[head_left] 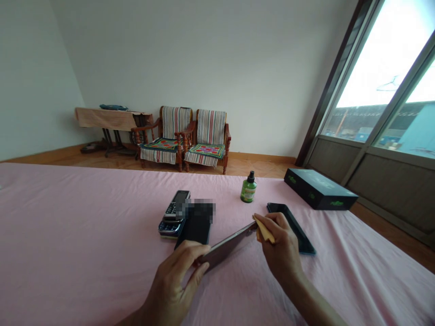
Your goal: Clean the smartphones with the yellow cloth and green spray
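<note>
Gripping smartphone (pixel 226 248) in left hand (pixel 175 283), long axis slanting up-right, right hand (pixel 278 244) pinching yellow cloth (pixel 264 230)

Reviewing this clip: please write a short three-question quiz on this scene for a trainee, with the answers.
1. What does the right hand hold against the edge of the phone gripped by the left hand?
2. True or false: the green bottle lies on its side on the pink sheet.
3. Which is nearer the window: the black box or the keypad phones?

Key:
1. A yellow cloth
2. False, it stands upright
3. The black box
</note>
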Available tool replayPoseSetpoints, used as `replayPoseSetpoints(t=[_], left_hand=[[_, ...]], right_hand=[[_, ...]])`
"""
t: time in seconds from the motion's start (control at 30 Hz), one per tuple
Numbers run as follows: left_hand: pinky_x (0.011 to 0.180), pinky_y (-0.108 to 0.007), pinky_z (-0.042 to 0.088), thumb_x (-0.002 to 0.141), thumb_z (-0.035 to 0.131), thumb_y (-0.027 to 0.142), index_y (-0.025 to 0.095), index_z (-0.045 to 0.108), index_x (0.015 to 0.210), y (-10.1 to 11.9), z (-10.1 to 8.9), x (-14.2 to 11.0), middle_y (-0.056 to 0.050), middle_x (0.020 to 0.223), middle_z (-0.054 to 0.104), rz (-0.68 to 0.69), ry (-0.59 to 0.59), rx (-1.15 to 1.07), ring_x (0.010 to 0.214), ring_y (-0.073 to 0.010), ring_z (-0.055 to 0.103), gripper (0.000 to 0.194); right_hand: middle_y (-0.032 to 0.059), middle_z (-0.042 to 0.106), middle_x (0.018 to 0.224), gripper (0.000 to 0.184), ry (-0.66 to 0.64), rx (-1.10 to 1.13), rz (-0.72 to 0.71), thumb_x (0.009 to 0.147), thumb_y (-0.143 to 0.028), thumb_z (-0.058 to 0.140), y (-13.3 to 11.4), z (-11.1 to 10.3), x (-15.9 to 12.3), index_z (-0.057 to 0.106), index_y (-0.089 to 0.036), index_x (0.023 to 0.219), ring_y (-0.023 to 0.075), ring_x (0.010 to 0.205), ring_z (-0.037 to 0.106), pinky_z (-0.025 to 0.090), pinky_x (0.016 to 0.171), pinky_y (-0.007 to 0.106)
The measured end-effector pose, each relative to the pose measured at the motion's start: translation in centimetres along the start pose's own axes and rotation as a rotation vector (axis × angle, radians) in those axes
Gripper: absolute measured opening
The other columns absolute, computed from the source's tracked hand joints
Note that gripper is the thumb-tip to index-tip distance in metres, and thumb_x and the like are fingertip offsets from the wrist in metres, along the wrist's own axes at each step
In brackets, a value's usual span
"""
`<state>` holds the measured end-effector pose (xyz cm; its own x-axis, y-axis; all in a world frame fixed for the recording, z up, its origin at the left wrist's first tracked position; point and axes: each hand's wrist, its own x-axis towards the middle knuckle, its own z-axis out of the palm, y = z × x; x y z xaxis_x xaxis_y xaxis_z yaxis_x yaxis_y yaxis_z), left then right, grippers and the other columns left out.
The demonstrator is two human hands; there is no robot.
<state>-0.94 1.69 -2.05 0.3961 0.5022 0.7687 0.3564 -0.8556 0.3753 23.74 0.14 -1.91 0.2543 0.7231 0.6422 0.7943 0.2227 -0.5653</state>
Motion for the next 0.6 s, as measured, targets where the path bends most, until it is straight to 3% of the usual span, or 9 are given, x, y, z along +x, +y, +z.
replayPoseSetpoints(t=[0.43,0.6], left_hand=[[0.08,-0.019,0.054,0.094,0.049,0.005,0.016,0.06,0.115,0.2,-0.4,-0.1,-0.007,0.097,0.062,0.058,-0.04,0.028,0.088,-0.014,0.066,0.026],[0.079,-0.021,0.055,0.093,0.05,0.006,0.017,0.061,0.111,0.4,-0.4,0.0,-0.005,0.094,0.064,0.057,-0.029,0.022,0.087,-0.0147,0.066,0.023]], right_hand=[[0.0085,0.055,0.095,0.062,-0.066,0.217,-0.246,0.067,0.009,0.037,-4.6,2.2,-3.1,0.064,-0.018,0.117,0.0175,0.085,0.059,0.053,0.072,0.027],[0.0076,0.056,0.094,0.06,-0.184,0.303,-0.296,0.071,0.005,0.04,-6.0,1.6,-3.3,0.062,-0.021,0.12,0.0168,0.08,0.061,0.054,0.066,0.025]])
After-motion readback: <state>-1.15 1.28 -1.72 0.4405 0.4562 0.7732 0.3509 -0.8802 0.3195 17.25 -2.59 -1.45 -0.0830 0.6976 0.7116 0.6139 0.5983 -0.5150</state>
